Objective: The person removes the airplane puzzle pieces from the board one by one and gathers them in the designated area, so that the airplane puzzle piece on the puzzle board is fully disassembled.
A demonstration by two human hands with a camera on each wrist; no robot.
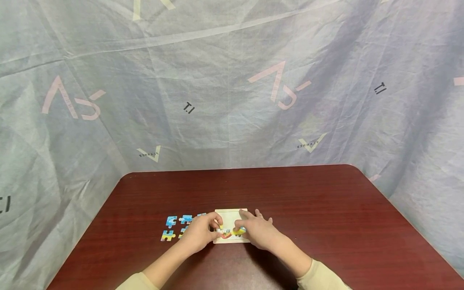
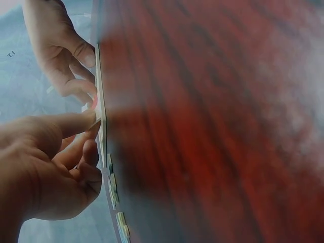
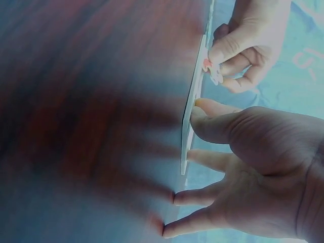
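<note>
A shallow wooden puzzle tray (image 1: pixel 230 217) lies on the table, with colourful pieces (image 1: pixel 239 231) along its near part. My left hand (image 1: pixel 197 233) is at the tray's left side. Between its thumb and fingers it pinches a jigsaw piece (image 3: pixel 215 75), which shows red and white and stands tilted up from the tray in the right wrist view. From the right, my right hand (image 1: pixel 261 231) reaches over the tray, its thumb (image 3: pixel 205 124) and index fingertip down on the tray. The other fingers are spread, two of them touching the table beyond the tray's edge.
Loose blue and yellow jigsaw pieces (image 1: pixel 171 221) lie in rows left of the tray, some partly hidden behind my left hand. The dark red wooden table (image 1: pixel 308 201) has rounded far corners. Behind it hangs a grey printed cloth (image 1: pixel 217 133).
</note>
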